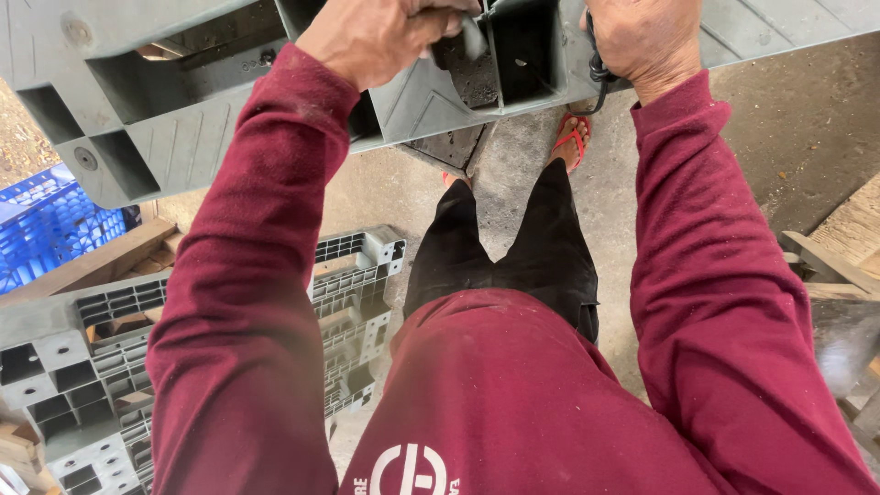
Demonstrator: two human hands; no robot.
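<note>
A large grey plastic pallet is raised in front of me and fills the top of the view, its ribbed underside facing me. My left hand is closed around a rib near the pallet's middle opening. My right hand grips the pallet's lower edge further right, with a dark cord or strap under its fingers. Both arms wear dark red sleeves. Below the pallet I see my black trousers and a foot in a red sandal on the concrete floor.
A second grey plastic pallet lies flat at lower left over wooden boards. A blue plastic crate stands at the far left. Wooden planks and a frame sit at the right. Concrete floor shows between them.
</note>
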